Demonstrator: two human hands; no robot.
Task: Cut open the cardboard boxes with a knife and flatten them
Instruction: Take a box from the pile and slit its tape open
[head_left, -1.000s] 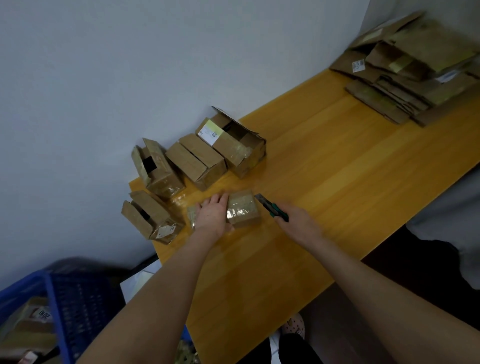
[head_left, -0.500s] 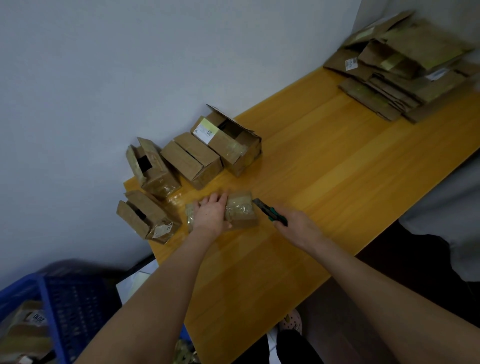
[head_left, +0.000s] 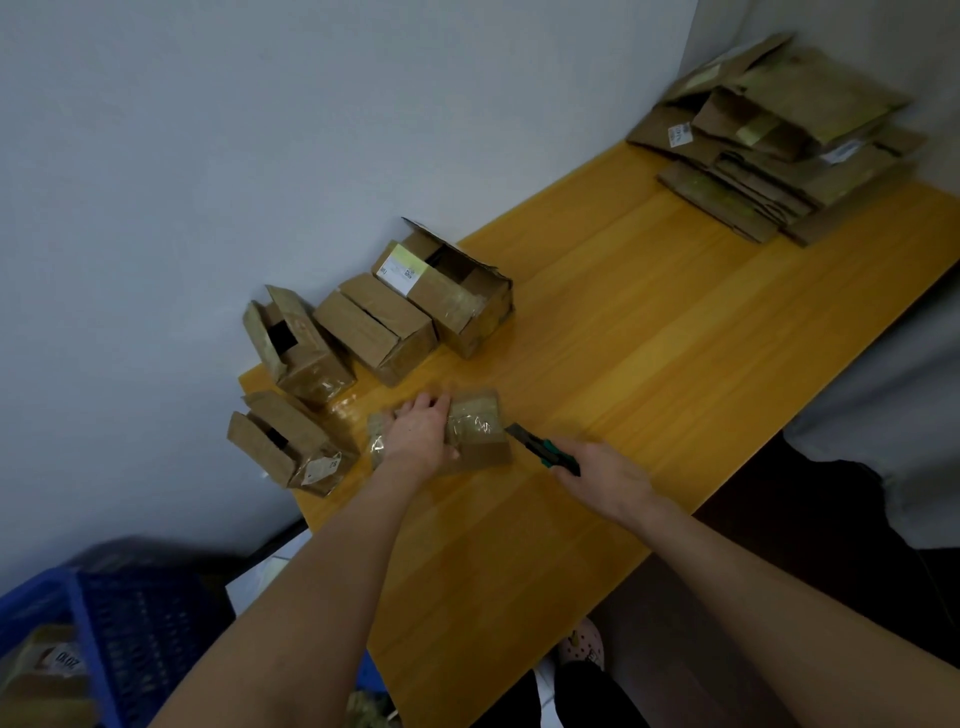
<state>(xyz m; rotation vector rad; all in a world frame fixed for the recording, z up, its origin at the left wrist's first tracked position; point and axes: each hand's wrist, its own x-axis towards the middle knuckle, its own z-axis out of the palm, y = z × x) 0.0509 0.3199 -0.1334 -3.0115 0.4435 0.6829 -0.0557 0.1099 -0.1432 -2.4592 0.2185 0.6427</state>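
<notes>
A small taped cardboard box (head_left: 475, 434) lies on the yellow wooden table (head_left: 649, 364) near its left end. My left hand (head_left: 422, 431) rests on top of the box, fingers spread over it and pressing it down. My right hand (head_left: 602, 475) grips a green and black utility knife (head_left: 543, 449), whose tip points at the box's right end, touching or almost touching it. Several more small boxes with open flaps stand behind, along the wall: one (head_left: 293, 441), another (head_left: 298, 345), a third (head_left: 376, 327) and the largest (head_left: 449, 288).
A pile of flattened cardboard (head_left: 779, 140) lies at the table's far right corner. A blue plastic crate (head_left: 104, 639) with more boxes stands on the floor at lower left. The white wall runs along the table's back edge. My foot in a patterned shoe (head_left: 584, 644) shows below the table.
Both hands and the box stay almost where they were. The knife tip has stayed at the box's right end; only the camera view shifted slightly.
</notes>
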